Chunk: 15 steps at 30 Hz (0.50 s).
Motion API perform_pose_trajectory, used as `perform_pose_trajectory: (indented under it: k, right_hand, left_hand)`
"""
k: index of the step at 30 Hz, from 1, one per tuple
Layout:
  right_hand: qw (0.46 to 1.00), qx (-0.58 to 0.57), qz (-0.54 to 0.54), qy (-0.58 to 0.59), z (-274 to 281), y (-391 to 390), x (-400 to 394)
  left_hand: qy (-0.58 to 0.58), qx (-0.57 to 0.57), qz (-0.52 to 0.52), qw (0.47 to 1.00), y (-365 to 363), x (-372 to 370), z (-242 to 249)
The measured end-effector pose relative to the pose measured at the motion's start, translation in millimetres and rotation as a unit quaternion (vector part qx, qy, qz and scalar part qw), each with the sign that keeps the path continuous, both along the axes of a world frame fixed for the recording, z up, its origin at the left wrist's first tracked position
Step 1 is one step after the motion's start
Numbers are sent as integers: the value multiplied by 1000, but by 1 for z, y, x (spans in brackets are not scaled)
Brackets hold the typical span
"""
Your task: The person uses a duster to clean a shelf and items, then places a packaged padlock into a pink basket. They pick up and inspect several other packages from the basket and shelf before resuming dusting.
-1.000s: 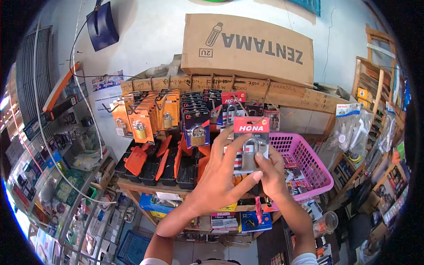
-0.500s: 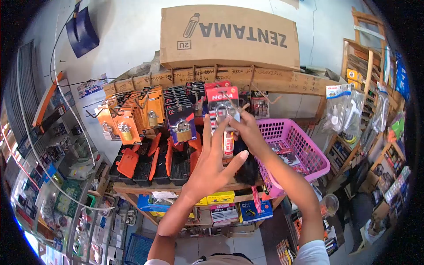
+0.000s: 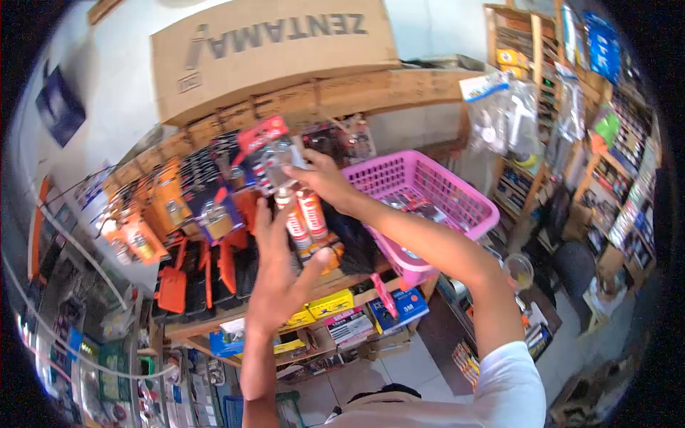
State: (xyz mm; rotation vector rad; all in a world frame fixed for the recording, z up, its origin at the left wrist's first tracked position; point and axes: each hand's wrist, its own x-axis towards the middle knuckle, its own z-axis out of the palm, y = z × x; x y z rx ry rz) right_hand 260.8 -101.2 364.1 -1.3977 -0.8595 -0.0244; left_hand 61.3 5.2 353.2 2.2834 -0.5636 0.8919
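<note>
My right hand [image 3: 325, 183] pinches the lower right edge of a padlock blister pack [image 3: 268, 153] with a red header card. The pack is tilted in front of the hanging rack, and its details are blurred. Below it, my left hand [image 3: 277, 274] is open, fingers up and thumb apart, with nothing in it. Between that hand's fingers and thumb, red-and-white tubes [image 3: 312, 214] stand behind the hand. Left of the pack hang carded padlocks on blue cards [image 3: 216, 217] and on orange cards [image 3: 171, 202].
A pink plastic basket [image 3: 457, 189] holding several packets stands to the right. Black bins with orange flaps [image 3: 172, 287] line the bench at left. A large cardboard box [image 3: 278, 53] sits above the wooden hook rail [image 3: 342, 89]. Bagged goods [image 3: 499, 118] hang at right.
The view has swung right and tilted, so the shelf appears farther left. My left hand has dropped away from the pack, while my right hand keeps its pinch on it.
</note>
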Motion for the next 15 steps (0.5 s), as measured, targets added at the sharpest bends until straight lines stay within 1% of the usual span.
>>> perform_pose_trajectory:
  k: [1, 2, 3, 5, 6, 7, 8, 9, 10, 11, 13, 14, 15]
  right_hand:
    - [999, -26, -19, -2, 3, -8, -6]
    - [999, -15, -39, 27, 4, -12, -8]
    - [999, 11, -12, 50, 4, -21, -9]
    - [997, -32, -1, 69, 2, -46, -14]
    - [998, -40, 17, 43, -1, -60, -17]
    - [996, -78, -18, 45, 1, -77, -23]
    - [988, -154, -27, -13, -9, -96, -6]
    - [970, -231, -33, -70, -20, -117, 18]
    - [938, -324, -23, -126, -24, -144, 36]
    - [894, -411, -10, -180, -27, -170, 48]
    - [826, -546, -62, -124, -12, -209, 38]
    - [803, -582, -70, -110, -37, -232, 66]
    - [776, -617, -83, -99, -58, -248, 93]
  left_hand:
    - [12, 3, 5, 1000, 0, -3, -3]
    - [36, -11, -4, 999, -1, -7, -4]
    - [57, -24, -11, 998, -2, -9, -6]
    - [81, -25, -39, 996, -1, -8, -15]
    - [88, -34, -83, 992, 1, -4, -22]
    - [90, -32, -86, 992, -2, -3, -22]
    - [122, 27, -98, 987, -7, -5, -21]
    - [153, 85, -109, 979, -12, -7, -20]
    - [215, 84, -112, 967, -22, -9, -22]
    - [220, 83, -109, 966, -30, -5, -28]
    - [205, 204, -152, 945, -46, 6, -45]
    - [230, 231, -141, 935, -59, 10, -52]
    - [229, 235, -143, 934, -70, 14, -57]
